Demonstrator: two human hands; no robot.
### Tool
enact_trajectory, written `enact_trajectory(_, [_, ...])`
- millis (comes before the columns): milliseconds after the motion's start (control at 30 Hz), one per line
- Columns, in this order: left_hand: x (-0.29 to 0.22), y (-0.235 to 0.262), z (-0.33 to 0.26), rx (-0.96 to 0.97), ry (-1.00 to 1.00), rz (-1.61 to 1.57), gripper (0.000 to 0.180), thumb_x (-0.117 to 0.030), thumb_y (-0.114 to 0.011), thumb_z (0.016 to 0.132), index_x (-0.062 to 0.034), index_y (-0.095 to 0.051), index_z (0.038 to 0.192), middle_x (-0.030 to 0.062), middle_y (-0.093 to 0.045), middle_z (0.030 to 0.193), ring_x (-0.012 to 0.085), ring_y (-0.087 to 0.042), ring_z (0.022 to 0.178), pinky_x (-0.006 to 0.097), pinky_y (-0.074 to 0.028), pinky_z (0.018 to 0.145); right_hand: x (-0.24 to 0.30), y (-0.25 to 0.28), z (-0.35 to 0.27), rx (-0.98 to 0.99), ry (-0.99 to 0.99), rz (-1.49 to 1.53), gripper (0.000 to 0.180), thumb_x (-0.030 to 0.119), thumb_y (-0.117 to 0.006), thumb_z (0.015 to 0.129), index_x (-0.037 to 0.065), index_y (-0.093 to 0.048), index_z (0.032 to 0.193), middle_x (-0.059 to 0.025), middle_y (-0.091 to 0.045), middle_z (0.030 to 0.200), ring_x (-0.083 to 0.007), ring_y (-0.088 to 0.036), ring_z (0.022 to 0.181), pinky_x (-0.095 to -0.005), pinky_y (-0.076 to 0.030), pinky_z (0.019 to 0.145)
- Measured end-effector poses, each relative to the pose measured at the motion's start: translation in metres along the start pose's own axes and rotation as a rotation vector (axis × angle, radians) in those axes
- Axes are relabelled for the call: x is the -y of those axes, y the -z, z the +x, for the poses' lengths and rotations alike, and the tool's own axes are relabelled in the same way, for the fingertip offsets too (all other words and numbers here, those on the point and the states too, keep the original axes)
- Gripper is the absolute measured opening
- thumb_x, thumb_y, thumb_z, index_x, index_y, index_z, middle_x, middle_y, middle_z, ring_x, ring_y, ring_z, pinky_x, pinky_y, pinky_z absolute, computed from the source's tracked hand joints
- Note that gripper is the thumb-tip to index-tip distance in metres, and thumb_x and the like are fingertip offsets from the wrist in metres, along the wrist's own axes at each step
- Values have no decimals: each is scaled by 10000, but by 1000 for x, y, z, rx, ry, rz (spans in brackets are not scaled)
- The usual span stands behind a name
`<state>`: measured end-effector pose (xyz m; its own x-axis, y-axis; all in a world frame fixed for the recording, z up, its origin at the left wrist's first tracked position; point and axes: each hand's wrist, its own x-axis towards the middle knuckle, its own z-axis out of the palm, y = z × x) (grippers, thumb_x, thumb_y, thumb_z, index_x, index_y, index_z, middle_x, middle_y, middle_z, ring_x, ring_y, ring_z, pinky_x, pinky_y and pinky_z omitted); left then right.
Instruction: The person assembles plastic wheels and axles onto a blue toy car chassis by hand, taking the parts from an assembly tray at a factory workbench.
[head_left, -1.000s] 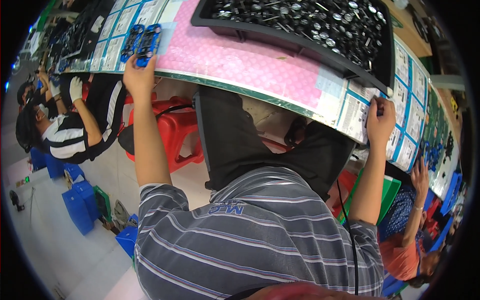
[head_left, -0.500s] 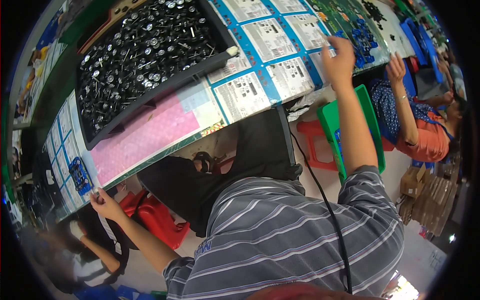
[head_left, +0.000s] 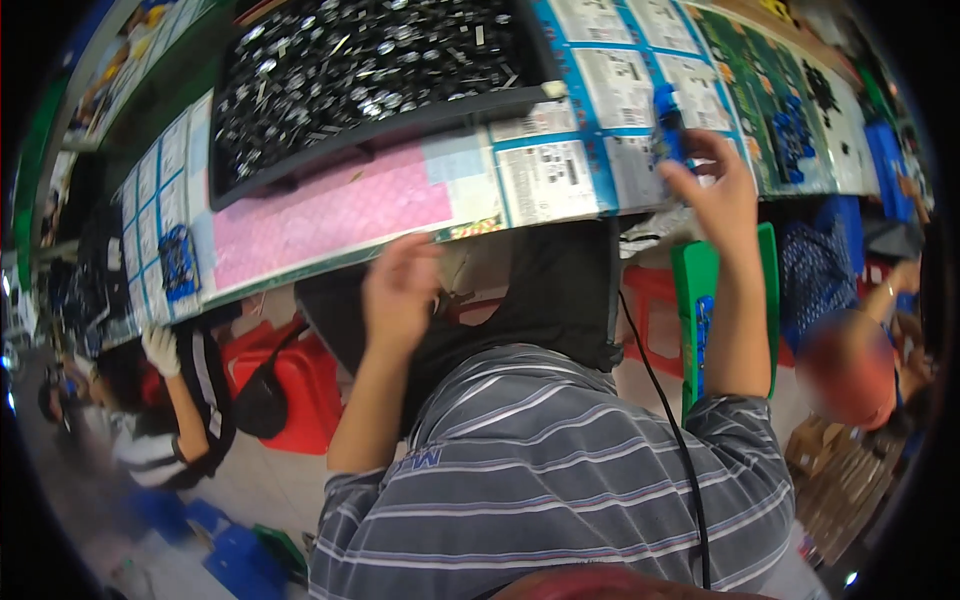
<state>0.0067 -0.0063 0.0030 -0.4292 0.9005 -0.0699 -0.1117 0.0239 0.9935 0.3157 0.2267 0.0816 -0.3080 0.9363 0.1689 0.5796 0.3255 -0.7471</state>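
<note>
My right hand [head_left: 722, 190] grips a blue plastic toy-car chassis [head_left: 668, 122], thumb and fingers closed round its near end, just above the bench by the printed card sheets [head_left: 545, 180]. Near the bench's front edge, my left hand [head_left: 402, 295] hangs in front of the pink bubble-wrap mat [head_left: 330, 228]; motion smears its fingers. Behind the mat stands a black tray [head_left: 400, 122] heaped with black wheel-and-axle parts [head_left: 360, 70]. At the bench's left end lies another blue chassis [head_left: 180, 263] fitted with dark wheels.
More blue chassis [head_left: 792, 140] lie at the right on green card. Below the right forearm is a green crate [head_left: 690, 270] with blue pieces inside. Red stools [head_left: 300, 400] stand under the bench. Co-workers sit on both sides; the left one wears a white glove [head_left: 160, 350].
My left hand has come right, away from the chassis at the left end, to in front of the mat. My right hand now holds a blue chassis. The view has shifted.
</note>
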Motion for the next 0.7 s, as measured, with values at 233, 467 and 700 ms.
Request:
enact_trajectory(233, [-9,-36,6,25,324,-593,304,-124,-595,952,-125,-502,1241,4,-560,999,89,-506,683,226,-362,500,102,-84,47,114,611,139,359,242,-805,782,12,-685,1029,-127,-655,947,-300,-647,874,-381,-522,773])
enact_trajectory(467, [-12,-9,-15,-77,141,-459,615,-282,-737,878,-47,-426,1355,111,-619,1049,164,-614,720,255,-454,482,122,-159,155,486,587,-879,154,143,-645,777,107,-770,858,-107,-752,907,-284,-719,887,-467,-447,794])
enact_trajectory(700, [5,-5,-13,51,49,-518,649,-309,-747,868,-31,-413,1349,177,-596,1185,216,-641,740,278,-484,466,107,-156,138,182,620,-731,134,118,-669,768,117,-763,863,-92,-708,884,-277,-687,881,-419,-456,808])
